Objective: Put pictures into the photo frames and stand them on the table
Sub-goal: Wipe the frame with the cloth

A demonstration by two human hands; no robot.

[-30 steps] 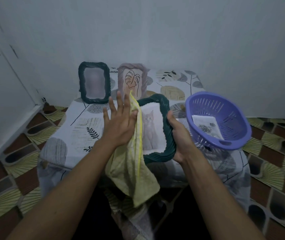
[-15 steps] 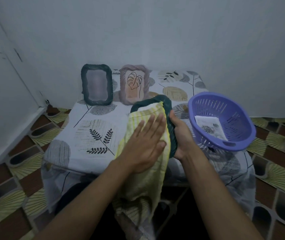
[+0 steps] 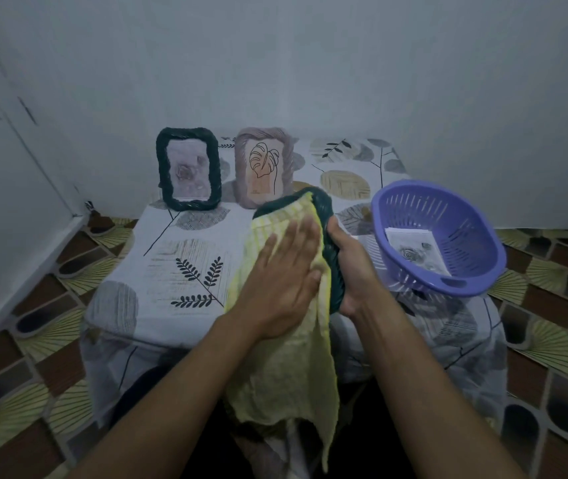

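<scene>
Dark green frame [image 3: 331,261] is held just left of the purple basket [image 3: 448,216], right hand [image 3: 353,271] grip curled round its rim to steady it. Yellow cloth [image 3: 286,368] is pressed on its face by the left hand [image 3: 286,274], fingers straight and spread, apparently for wiping. Its picture is hidden. Teal frame [image 3: 162,171] and pink frame [image 3: 241,167] are stood farther left of the basket, filled. One loose picture [image 3: 413,252] is left inside the basket.

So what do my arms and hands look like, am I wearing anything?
The left forearm and right forearm are bare to the picture's bottom edge, no sleeves in view. The left hand and right hand wear no gloves, and no watch or bracelet shows at either wrist. No ring is visible, though the left fingers are blurred.
</scene>
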